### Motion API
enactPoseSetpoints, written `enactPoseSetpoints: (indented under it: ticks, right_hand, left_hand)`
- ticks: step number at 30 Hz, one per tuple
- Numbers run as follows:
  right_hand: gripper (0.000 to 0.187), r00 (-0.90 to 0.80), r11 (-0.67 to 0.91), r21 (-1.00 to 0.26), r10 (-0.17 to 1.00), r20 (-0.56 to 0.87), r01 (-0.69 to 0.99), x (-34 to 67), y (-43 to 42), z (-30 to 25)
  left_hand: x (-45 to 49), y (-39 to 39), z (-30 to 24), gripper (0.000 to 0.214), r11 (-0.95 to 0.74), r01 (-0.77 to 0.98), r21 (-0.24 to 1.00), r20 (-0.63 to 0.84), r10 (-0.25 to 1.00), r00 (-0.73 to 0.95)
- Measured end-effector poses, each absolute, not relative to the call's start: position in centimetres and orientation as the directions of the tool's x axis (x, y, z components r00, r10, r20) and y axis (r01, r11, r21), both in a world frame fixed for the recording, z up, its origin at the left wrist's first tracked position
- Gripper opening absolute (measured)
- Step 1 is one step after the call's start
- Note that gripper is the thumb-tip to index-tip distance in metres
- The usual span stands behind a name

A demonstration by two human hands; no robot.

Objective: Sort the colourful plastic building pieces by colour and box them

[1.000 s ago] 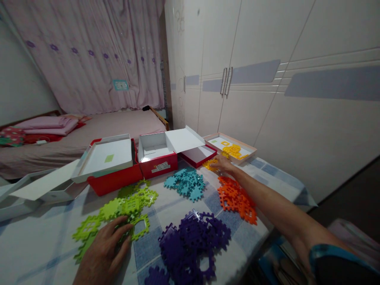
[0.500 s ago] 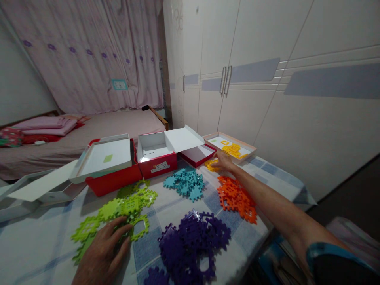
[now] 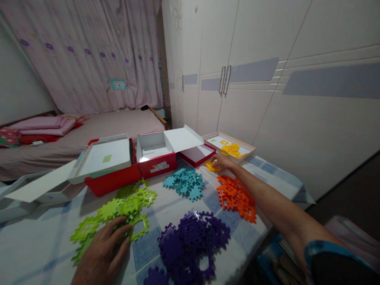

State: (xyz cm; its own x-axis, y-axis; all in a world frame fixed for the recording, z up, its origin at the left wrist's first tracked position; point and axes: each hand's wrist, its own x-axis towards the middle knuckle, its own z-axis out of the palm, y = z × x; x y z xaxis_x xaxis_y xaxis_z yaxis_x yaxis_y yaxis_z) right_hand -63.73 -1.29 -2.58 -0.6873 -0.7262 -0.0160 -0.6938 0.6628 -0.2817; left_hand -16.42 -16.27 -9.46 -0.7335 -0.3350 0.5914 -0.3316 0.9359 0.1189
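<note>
Head view. The right hand (image 3: 222, 160) was stretched far across the checked worktop (image 3: 38, 241). Its fingertips rested on the small heap of yellow plastic interlocking tiles (image 3: 212, 166), which lay just in front of the shallow beige cardboard tray (image 3: 251, 149). Whether the fingers gripped a tile could not be told. More yellow pieces lay inside that tray, just beyond the hand. The forearm passed over the pile of orange plastic tiles (image 3: 234, 194). The left hand (image 3: 102, 253) lay flat with fingers spread, holding nothing, on the near edge of the lime-green plastic tiles (image 3: 127, 206). The teal plastic tiles (image 3: 185, 183) and purple plastic tiles (image 3: 191, 237) lay between the two hands. Open red cardboard boxes (image 3: 156, 164) stood behind them.
</note>
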Motion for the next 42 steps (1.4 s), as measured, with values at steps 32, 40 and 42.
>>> enactPoseSetpoints:
  ticks: [32,40,42]
  right_hand:
    - [0.046,-0.925,0.847,-0.377,-0.371,0.088,-0.375,-64.6,0.2,-4.2]
    - [0.071,-0.955,0.898,-0.328,-0.288,0.067,-0.293,-64.2,-1.4,-4.8]
    - [0.070,-0.956,0.897,-0.335,-0.287,0.056,-0.288,-64.5,-1.6,-4.8]
  left_hand:
    - [-16.3,-16.3,-9.6,0.027,0.933,-0.341,0.118,0.587,-0.343,-0.734]
    - [-16.2,-16.3,-9.7,0.027,0.935,-0.336,0.116,0.586,-0.337,-0.737]
    - [-16.2,-16.3,-9.7,0.027,0.936,-0.333,0.111,0.590,-0.332,-0.736]
